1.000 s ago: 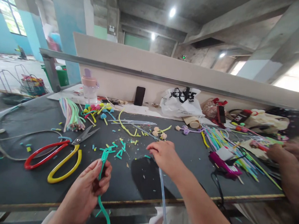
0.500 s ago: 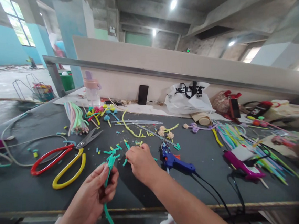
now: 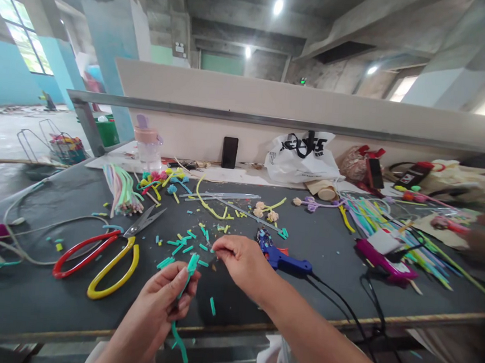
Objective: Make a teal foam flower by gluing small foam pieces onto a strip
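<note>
One green pipe-cleaner piece, lower centre, is pinched in the left hand's fingers. Centre frame, the right hand's fingertips are bunched together beside the blue glue gun; whether they grip anything, I cannot tell.

a bent teal strip, folded thick at its top, dangles below the left hand.

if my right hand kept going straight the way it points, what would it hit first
Most likely the small loose teal pieces just past your right hand, though its height over the table is unclear, so it might pass above them.
</note>
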Motion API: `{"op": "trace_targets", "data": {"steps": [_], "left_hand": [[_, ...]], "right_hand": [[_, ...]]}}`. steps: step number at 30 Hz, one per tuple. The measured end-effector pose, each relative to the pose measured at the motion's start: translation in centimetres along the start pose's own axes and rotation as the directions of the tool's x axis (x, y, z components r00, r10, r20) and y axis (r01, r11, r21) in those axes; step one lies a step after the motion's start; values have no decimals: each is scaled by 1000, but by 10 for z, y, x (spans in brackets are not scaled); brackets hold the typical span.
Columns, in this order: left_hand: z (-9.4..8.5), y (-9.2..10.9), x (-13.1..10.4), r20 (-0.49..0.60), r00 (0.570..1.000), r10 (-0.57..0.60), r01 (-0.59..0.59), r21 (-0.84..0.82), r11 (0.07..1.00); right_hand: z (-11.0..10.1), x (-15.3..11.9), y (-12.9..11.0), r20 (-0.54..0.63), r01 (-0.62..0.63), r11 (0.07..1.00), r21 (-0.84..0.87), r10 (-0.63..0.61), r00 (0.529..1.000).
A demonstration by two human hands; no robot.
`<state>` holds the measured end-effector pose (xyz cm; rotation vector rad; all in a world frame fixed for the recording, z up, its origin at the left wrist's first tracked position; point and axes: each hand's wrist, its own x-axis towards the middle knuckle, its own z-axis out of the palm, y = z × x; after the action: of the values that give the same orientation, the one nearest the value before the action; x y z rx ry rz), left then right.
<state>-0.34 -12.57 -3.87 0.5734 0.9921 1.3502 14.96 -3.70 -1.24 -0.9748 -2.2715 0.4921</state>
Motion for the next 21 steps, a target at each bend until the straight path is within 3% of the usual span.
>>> {"op": "trace_targets", "data": {"steps": [5, 12, 21], "left_hand": [[2, 1, -2, -19, 1000, 6, -6, 24, 1000], [3, 0, -3, 32, 999, 1, -4, 84, 996], [3, -2, -2, 92, 995, 45, -61, 178, 982]], "right_hand": [[-9, -9, -17, -24, -63, 990, 129, 67, 997], [-9, -18, -30, -24, 123, 987, -106, -126, 992], [-12, -21, -25, 31, 217, 948, -232, -216, 976]]}}
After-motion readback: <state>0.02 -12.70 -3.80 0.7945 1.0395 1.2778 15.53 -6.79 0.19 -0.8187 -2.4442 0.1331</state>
